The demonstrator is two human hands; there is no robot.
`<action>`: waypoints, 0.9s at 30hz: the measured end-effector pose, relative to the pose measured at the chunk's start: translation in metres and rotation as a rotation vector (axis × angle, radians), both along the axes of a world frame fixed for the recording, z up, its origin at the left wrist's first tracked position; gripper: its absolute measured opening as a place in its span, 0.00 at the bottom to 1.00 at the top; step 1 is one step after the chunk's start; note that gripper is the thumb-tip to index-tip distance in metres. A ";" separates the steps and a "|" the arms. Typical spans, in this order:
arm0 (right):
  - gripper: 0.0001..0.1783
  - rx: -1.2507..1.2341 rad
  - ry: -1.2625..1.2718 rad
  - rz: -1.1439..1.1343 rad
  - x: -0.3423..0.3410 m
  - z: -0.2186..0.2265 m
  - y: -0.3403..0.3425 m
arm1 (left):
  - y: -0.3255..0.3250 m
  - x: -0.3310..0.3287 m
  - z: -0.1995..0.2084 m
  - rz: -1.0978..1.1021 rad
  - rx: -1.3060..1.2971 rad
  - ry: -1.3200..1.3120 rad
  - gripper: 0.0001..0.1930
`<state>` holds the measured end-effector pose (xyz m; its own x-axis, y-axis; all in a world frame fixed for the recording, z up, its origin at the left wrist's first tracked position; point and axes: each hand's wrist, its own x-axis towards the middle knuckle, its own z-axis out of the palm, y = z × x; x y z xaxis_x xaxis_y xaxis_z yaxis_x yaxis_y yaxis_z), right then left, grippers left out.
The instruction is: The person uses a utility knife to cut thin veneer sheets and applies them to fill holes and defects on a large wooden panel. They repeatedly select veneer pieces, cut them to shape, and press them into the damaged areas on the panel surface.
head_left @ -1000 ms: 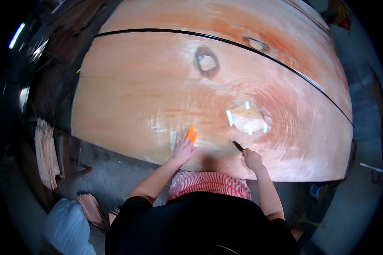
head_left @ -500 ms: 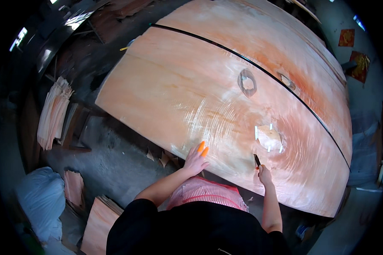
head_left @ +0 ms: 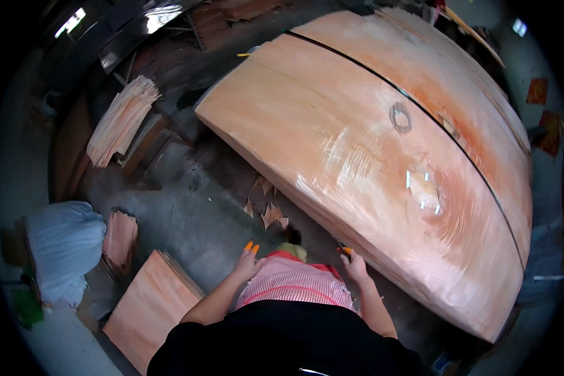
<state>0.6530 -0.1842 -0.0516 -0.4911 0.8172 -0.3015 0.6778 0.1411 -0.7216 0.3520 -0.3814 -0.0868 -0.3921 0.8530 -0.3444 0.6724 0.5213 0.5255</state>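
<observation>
My left hand (head_left: 247, 263) is off the wood, held low beside the pink striped apron (head_left: 294, 282). Its fingers are stretched out, with orange covers on two fingertips, and nothing is in it. My right hand (head_left: 356, 266) is closed around a small knife (head_left: 344, 249) with a dark, partly orange body, close to the near edge of the tall veneer stack (head_left: 282, 106). A veneer patch (head_left: 423, 191) on the top sheet is held by short strips of white tape. Two oval knot marks, one of them a grey-ringed hole (head_left: 400, 118), show farther up the sheet.
A long black strip (head_left: 382, 84) lies across the stack. Torn veneer scraps (head_left: 271, 215) litter the floor below it. To the left are a bundle of veneer strips (head_left: 124, 122), a pale blue covered bag (head_left: 66, 244) and a lower pile of veneer sheets (head_left: 153, 307).
Both hands have left the top sheet and drawn back toward my body, the right one still holding the knife. My view has turned left, so the stack appears farther right.
</observation>
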 end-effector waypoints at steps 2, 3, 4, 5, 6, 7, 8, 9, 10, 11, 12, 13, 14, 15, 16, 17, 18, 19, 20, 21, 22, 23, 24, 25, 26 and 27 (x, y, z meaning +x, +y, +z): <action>0.14 -0.025 -0.035 0.033 -0.020 0.003 -0.009 | -0.025 -0.017 0.002 0.079 -0.007 0.019 0.31; 0.13 -0.011 -0.059 0.057 -0.030 0.003 -0.010 | -0.036 -0.028 0.002 0.131 -0.028 0.018 0.31; 0.14 0.019 -0.096 0.091 -0.040 0.006 -0.009 | -0.045 -0.041 0.002 0.181 -0.050 0.016 0.30; 0.14 0.000 -0.105 0.077 -0.052 0.009 -0.006 | -0.056 -0.054 -0.002 0.231 -0.074 0.012 0.30; 0.14 -0.024 -0.112 0.069 -0.066 0.011 -0.004 | -0.072 -0.073 -0.015 0.263 -0.086 0.030 0.30; 0.14 -0.012 -0.109 0.095 -0.079 0.011 -0.003 | -0.085 -0.093 -0.037 0.292 -0.101 0.045 0.29; 0.15 -0.001 -0.110 0.113 -0.092 0.008 0.000 | -0.088 -0.110 -0.043 0.313 -0.116 0.057 0.29; 0.15 0.010 -0.109 0.130 -0.106 0.005 0.003 | -0.092 -0.126 -0.049 0.371 -0.124 0.025 0.29; 0.16 -0.004 -0.139 0.136 -0.119 -0.001 0.007 | -0.096 -0.144 -0.054 0.429 -0.133 -0.006 0.29; 0.16 -0.026 -0.170 0.135 -0.136 -0.006 0.007 | -0.100 -0.163 -0.055 0.479 -0.149 -0.037 0.29; 0.16 -0.048 -0.200 0.133 -0.154 -0.011 0.006 | -0.104 -0.181 -0.056 0.495 -0.109 -0.047 0.28; 0.17 -0.072 -0.230 0.163 -0.172 -0.015 0.007 | -0.109 -0.198 -0.056 0.510 -0.069 -0.056 0.28; 0.17 -0.102 -0.253 0.195 -0.202 -0.005 0.005 | -0.116 -0.221 -0.059 0.528 -0.034 -0.057 0.28; 0.17 -0.134 -0.273 0.218 -0.231 0.003 0.000 | -0.128 -0.245 -0.069 0.502 -0.020 -0.026 0.27; 0.18 -0.135 -0.271 0.271 -0.261 -0.004 0.000 | -0.145 -0.268 -0.081 0.476 -0.007 0.005 0.27; 0.18 -0.141 -0.280 0.301 -0.282 -0.014 0.001 | -0.160 -0.288 -0.092 0.428 0.005 0.022 0.27; 0.18 -0.141 -0.286 0.336 -0.306 -0.018 0.004 | -0.176 -0.311 -0.093 0.443 -0.014 -0.033 0.27; 0.20 -0.214 -0.311 0.320 -0.334 -0.017 0.007 | -0.189 -0.333 -0.090 0.464 -0.023 -0.085 0.27; 0.20 -0.204 -0.322 0.298 -0.366 -0.011 0.012 | -0.199 -0.357 -0.082 0.448 -0.047 -0.062 0.27; 0.21 -0.199 -0.332 0.278 -0.397 -0.006 0.016 | -0.210 -0.380 -0.076 0.434 -0.076 -0.037 0.27; 0.21 -0.202 -0.336 0.248 -0.420 0.001 0.022 | -0.228 -0.405 -0.090 0.510 -0.073 -0.033 0.26; 0.21 -0.203 -0.329 0.272 -0.445 0.002 0.028 | -0.257 -0.428 -0.121 0.603 -0.078 -0.028 0.25; 0.21 -0.206 -0.328 0.279 -0.465 0.002 0.036 | -0.266 -0.452 -0.137 0.680 -0.083 -0.030 0.24; 0.21 -0.198 -0.330 0.280 -0.485 0.003 0.046 | -0.255 -0.475 -0.128 0.719 -0.108 -0.086 0.23; 0.21 -0.114 -0.358 0.309 -0.502 0.004 0.055 | -0.247 -0.492 -0.113 0.765 -0.132 -0.136 0.21; 0.21 -0.030 -0.389 0.341 -0.519 0.007 0.063 | -0.231 -0.510 -0.090 0.813 -0.157 -0.187 0.20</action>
<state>0.1345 -0.1208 -0.0442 -0.5753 0.6183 -0.5355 0.8156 0.3840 -0.4328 -0.1576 -0.6127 -0.1765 -0.7872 0.2674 -0.5557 -0.0340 0.8809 0.4721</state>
